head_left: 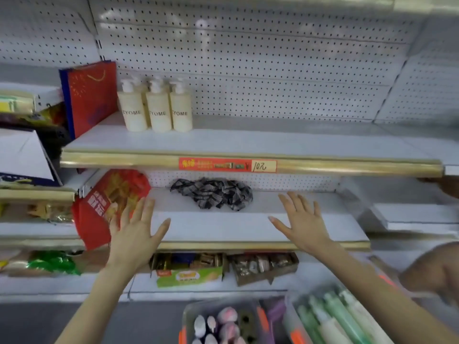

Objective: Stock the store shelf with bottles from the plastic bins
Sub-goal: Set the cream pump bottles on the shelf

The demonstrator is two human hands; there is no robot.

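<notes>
Both the left hand (135, 235) and right hand (304, 223) hover empty, fingers spread; the bin (289, 319) of green bottles (332, 316), lying lengthwise, sits below, nearer the right.

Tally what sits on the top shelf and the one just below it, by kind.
Cream pump bottles: 3 in front, more possibly hidden behind
Red gift bag: 1
Red snack bag: 1
Checked cloth: 1
Total: 6
</notes>
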